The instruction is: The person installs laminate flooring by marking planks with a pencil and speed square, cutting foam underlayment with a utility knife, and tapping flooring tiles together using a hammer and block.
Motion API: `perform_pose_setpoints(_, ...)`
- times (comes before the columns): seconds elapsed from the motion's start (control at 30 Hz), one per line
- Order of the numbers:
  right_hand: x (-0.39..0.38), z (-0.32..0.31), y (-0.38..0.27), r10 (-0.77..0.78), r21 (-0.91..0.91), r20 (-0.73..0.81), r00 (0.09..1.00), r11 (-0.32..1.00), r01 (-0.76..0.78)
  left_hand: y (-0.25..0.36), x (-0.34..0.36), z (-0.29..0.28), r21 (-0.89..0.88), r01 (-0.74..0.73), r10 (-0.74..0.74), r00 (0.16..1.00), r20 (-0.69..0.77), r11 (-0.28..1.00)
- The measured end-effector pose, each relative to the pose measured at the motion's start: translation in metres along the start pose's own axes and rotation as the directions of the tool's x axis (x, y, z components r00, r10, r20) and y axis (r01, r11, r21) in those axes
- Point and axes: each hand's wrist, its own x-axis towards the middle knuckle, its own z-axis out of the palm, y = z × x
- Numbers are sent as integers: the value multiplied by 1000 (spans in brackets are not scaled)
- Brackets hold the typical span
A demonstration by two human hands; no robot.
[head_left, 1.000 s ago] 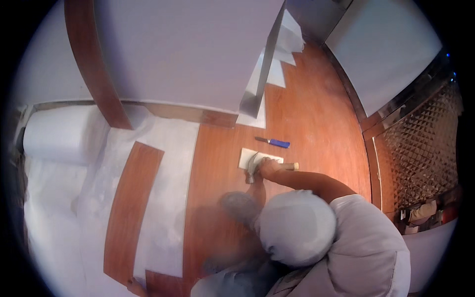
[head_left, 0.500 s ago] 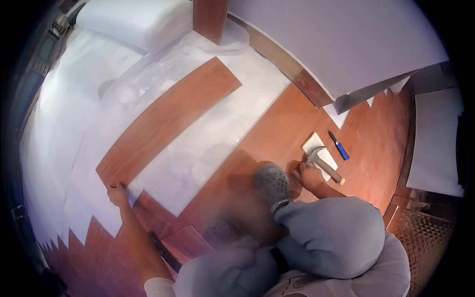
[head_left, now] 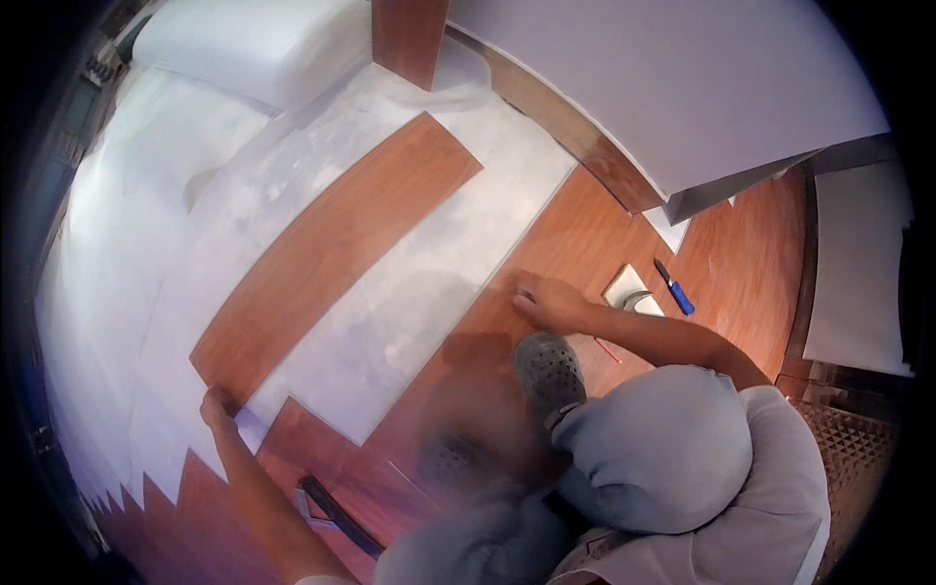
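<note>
My left hand grips the near end of a reddish-brown wood floor plank. The plank lies slantwise over pale underlay, apart from the laid flooring. My right hand is curled above the edge of the laid planks, in front of my grey shoe; a small dark thing shows at its fingertips, too small to name. Beyond my right forearm lie a white block and a hammer, its handle hidden by the arm. A blue-handled knife lies past them.
Stepped plank ends border the underlay near my left arm. A dark curved bar lies by my legs. A thin red stick is under my right forearm. A white roll and an upright board stand at the back.
My right hand has moved left and away from beside the hammer to the laid planks' edge. My left hand stays at the plank's end, and the plank has barely moved.
</note>
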Motion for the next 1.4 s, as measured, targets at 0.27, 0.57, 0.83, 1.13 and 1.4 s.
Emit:
perform_pose_setpoints(0.27, 111, 25, -39, 38, 848, 230, 972, 482, -220, 52, -84, -23, -22, 5, -2, 990, 139, 1000)
perform_pose_setpoints(0.57, 153, 64, -66, -57, 889, -196, 979, 411, 202, -5, -234, -41, -61, -110, 110, 994, -16, 992)
perform_pose_setpoints(0.83, 92, 17, -8, 90, 994, 67, 994, -88, -59, -75, -256, 2, 113, -118, 116, 993, 21, 987)
perform_pose_setpoints(1.13, 73, -21, -19, 292, 980, -162, 943, -68, 189, -79, -274, 46, 752, -562, 532, 777, 337, 344)
perform_pose_setpoints(1.4, 88, -25, 8, 317, 977, -162, 935, -84, 198, -81, -271, 65, 786, -556, 590, 740, 322, 269)
